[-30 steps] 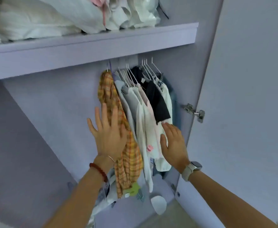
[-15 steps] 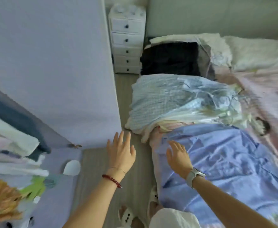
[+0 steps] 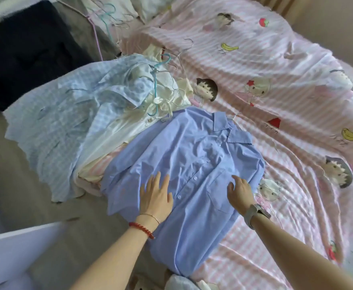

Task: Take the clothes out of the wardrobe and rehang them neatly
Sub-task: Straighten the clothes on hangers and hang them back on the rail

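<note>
A light blue button-up shirt [image 3: 192, 164] lies spread front-up on the bed, collar pointing away from me, with a thin wire hanger hook showing at its collar. My left hand [image 3: 155, 196] hovers flat over the shirt's left side, fingers straight. My right hand [image 3: 239, 192] is over the chest pocket with fingers loosely bent, holding nothing. To the left lies a heap of clothes: a blue checked garment [image 3: 67, 114] and cream pieces [image 3: 167, 95] tangled with teal and wire hangers [image 3: 157, 80].
The bed is covered by a pink striped cartoon sheet [image 3: 275, 80]. A dark garment [image 3: 25, 49] and loose hangers [image 3: 106, 15] lie at the far left. The wardrobe door edge [image 3: 14, 254] shows at lower left over grey floor [image 3: 14, 185].
My view has swung from the wardrobe's hanging clothes round to the bed. Both hands left the hanging garments and now reach over the blue shirt on the bed.
</note>
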### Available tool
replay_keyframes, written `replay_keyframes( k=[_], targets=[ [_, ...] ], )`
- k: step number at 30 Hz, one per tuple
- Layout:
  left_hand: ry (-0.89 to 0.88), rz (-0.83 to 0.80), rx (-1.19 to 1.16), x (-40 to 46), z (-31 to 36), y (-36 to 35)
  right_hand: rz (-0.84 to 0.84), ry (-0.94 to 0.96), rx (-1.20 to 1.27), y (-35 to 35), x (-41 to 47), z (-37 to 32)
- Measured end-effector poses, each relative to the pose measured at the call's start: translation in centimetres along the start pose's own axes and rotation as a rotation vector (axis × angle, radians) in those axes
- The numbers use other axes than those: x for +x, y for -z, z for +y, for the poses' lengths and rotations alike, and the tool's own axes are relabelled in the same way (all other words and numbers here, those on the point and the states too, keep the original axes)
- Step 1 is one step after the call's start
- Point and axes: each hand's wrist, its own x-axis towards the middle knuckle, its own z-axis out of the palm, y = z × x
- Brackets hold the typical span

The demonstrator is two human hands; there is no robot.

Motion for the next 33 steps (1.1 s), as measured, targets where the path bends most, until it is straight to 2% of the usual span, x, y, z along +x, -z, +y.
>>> replay_keyframes(
  k=[4, 10, 13, 16, 19, 21, 22, 23, 25, 27, 28, 30, 32, 33],
  targets=[
    [-0.070, -0.137, 0.070, 6.0, 2.7, -4.4, 0.066, -0.097, 0.029, 1.5, 8.4, 2.9],
    [-0.030, -0.279, 0.194, 11.2, 3.4, -9.7, 0.127, -0.103, 0.009, 0.7, 18.7, 5.1],
    [-0.029, -0.331, 0.226, 12.2, 2.8, -10.6, 0.112, -0.168, 0.013, 0.4, 20.6, 4.8],
    [-0.027, -0.392, 0.194, 13.0, 2.3, -10.0, 0.232, -0.202, 0.023, 0.2, 20.5, 4.3],
    [-0.006, -0.415, 0.077, 13.5, 2.3, -8.6, 0.359, -0.186, 0.134, -0.7, 18.3, 3.7],
    [-0.025, -0.335, -0.037, 13.2, 2.5, -7.1, 0.415, -0.163, 0.240, -1.3, 15.6, 3.3],
    [-0.046, -0.235, -0.128, 12.9, 2.7, -6.2, 0.418, -0.153, 0.268, -1.7, 14.3, 3.1],
    [-0.082, -0.102, -0.201, 12.5, 2.9, -5.1, 0.416, -0.139, 0.275, -1.8, 12.9, 3.0],
    [-0.174, 0.216, -0.206, 11.4, 3.3, -2.8, 0.415, -0.092, 0.261, -1.8, 10.0, 2.7],
    [-0.273, 0.408, -0.144, 10.3, 3.5, -0.3, 0.428, 0.001, 0.221, -1.4, 7.1, 2.7],
    [-0.304, 0.446, -0.111, 9.9, 3.5, 0.6, 0.441, 0.066, 0.194, -0.9, 5.7, 2.8],
    [-0.324, 0.412, -0.010, 8.9, 3.5, 2.5, 0.452, 0.200, 0.132, 0.2, 3.5, 2.5],
    [-0.276, 0.300, 0.105, 7.4, 3.4, 4.5, 0.460, 0.315, 0.066, 1.8, 1.9, 1.4],
    [-0.234, 0.233, 0.091, 6.4, 3.2, 5.3, 0.465, 0.362, 0.046, 2.6, 1.4, 0.7]
  ],
)
